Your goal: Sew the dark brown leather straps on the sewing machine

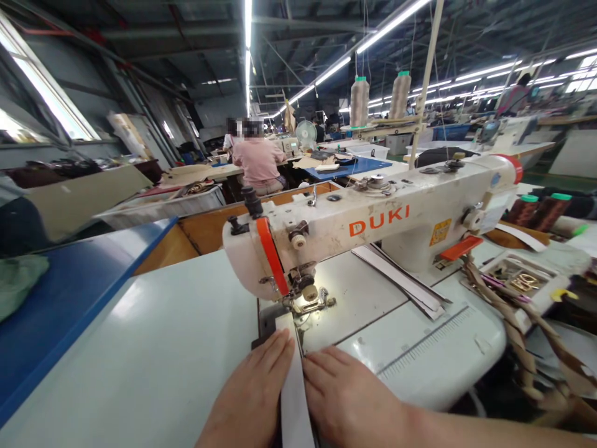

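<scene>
A long white strip (295, 398) runs from the bottom of the view up to the presser foot of a sewing machine (321, 230) marked DUKI. My left hand (254, 392) lies along the strip's left side, its outstretched fingers resting on the strip near the needle area. On the right side, my right hand (347, 392) rests flat with fingertips at the strip's edge. Both thumbs are hidden. The machine's lamp lights the metal plate around the needle. More white strips (396, 280) lie under the machine arm.
A ruler scale (424, 342) marks the table's right part. Beyond it sit a small tray (527, 280) of metal rings and hanging brown straps (517, 348). Thread cones (359, 102) stand behind the machine. A blue table (84, 292) adjoins on the left. A person in pink (259, 158) sits ahead.
</scene>
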`<state>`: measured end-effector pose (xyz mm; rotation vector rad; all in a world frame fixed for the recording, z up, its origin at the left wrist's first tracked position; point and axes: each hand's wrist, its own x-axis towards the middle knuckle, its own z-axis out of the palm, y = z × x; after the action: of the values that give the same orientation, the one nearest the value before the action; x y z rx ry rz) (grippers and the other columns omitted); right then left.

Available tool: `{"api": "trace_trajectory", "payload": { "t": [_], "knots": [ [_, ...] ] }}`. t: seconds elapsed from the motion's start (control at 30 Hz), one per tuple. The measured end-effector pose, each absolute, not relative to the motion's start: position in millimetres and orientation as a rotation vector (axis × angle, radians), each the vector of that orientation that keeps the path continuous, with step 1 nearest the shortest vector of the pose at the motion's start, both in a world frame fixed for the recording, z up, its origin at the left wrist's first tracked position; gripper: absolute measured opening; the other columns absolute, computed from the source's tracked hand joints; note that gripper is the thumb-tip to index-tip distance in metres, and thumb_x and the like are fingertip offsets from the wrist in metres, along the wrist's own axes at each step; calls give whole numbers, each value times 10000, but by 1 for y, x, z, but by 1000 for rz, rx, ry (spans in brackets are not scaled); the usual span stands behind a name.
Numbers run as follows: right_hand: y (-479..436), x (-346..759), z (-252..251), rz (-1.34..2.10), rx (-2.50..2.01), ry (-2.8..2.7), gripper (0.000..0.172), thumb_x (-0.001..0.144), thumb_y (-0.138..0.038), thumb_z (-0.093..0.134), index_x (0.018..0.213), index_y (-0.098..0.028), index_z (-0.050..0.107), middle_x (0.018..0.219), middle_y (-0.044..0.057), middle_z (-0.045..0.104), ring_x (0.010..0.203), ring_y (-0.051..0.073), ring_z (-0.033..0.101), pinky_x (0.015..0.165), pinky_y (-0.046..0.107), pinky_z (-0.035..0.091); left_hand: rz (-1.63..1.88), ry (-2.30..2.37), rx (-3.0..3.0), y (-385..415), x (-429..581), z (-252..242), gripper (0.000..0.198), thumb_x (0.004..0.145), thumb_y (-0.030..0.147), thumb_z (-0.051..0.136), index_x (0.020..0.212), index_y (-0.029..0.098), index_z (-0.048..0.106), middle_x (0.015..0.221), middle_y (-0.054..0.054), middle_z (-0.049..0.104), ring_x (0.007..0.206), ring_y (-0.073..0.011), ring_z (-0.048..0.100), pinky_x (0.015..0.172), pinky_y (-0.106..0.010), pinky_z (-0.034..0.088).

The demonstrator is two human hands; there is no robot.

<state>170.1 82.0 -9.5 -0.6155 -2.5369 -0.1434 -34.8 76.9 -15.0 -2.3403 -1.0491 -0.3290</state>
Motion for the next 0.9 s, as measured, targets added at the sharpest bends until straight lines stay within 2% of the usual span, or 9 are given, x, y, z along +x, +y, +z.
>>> {"api": "trace_trajectory", "payload": {
  "t": [0.1,0.2,0.33,0.5,0.77,0.9],
  "knots": [
    [85,168,-6,-143,-752,-2557,71,871,-164,616,893,-97,625,902,103,671,796,219,586,792,361,492,-266,-1123,-2377,75,-34,-11,512,779,26,354,1204,170,600,1225,-76,673,1074,-190,652,907,-323,530],
    [91,167,-6,-149,-824,-2540,65,841,-117,651,882,-111,600,847,77,641,743,210,567,727,351,496,-199,-1109,-2362,73,-30,-5,499,774,24,359,1175,144,630,1210,-91,680,1060,-211,660,887,-339,536],
    [99,169,-4,-131,-636,-2556,29,889,-132,609,909,-113,601,923,74,643,858,205,569,839,342,481,-234,-1072,-2300,72,-23,-3,500,755,-2,334,1119,123,653,1154,-97,705,1003,-197,680,875,-317,532],
    [108,172,-2,-134,-387,-2631,133,911,-159,580,781,-134,594,859,55,646,796,185,568,822,325,486,-224,-1059,-2285,70,-18,0,476,761,5,316,1088,91,651,1107,-117,719,987,-201,689,832,-310,557],
    [126,172,-4,-168,-346,-2627,142,893,-151,591,752,-135,590,807,37,637,755,185,574,785,317,500,-295,-1111,-2311,84,-18,-12,462,802,18,321,1159,102,601,1155,-118,699,1063,-195,660,897,-325,546],
    [133,171,-3,-148,-368,-2608,150,900,-153,579,751,-136,591,809,39,637,763,189,580,774,314,502,-342,-1126,-2301,91,-18,-12,422,850,47,300,1157,98,584,1145,-129,700,1055,-201,664,881,-331,558]
  ]
}}
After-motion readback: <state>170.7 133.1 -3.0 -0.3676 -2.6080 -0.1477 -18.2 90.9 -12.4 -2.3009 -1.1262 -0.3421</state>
